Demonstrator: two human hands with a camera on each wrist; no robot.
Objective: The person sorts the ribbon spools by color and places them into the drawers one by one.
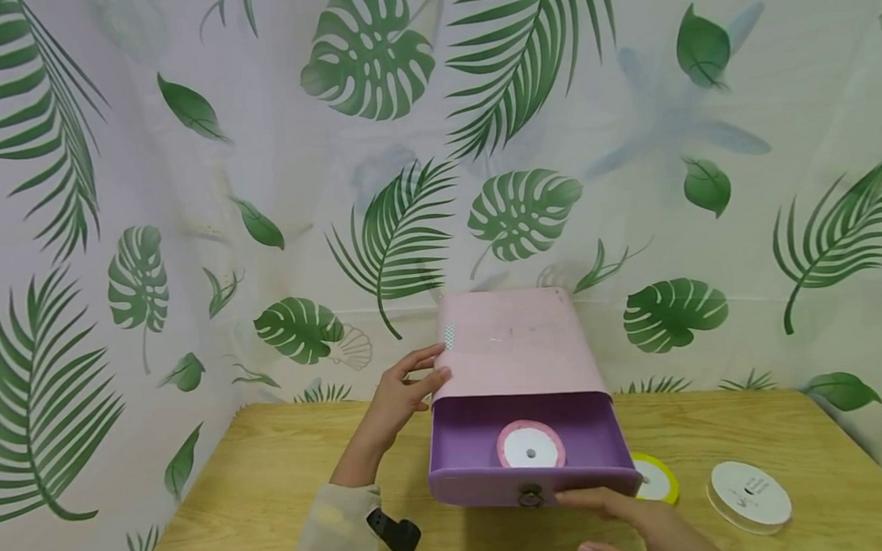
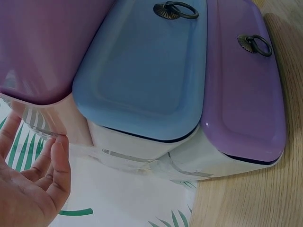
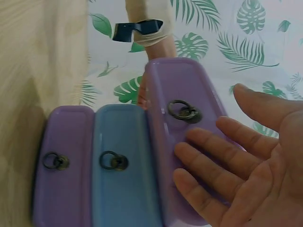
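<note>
A pink storage box with stacked drawers stands against the wall. Its top purple drawer is pulled out, and a pink-rimmed spool leans inside it. My left hand rests its fingertips against the left side of the box, near the top edge; in the left wrist view the fingers are loosely bent at that side. My right hand has straight fingers at the purple drawer's front, beside its metal ring pull. Below, a blue drawer and another purple drawer are pushed in.
On the wooden table, right of the box, lie a yellow-rimmed spool, partly hidden by the drawer, and a white spool. A leaf-print cloth covers the wall behind. A black wristband is on my left wrist.
</note>
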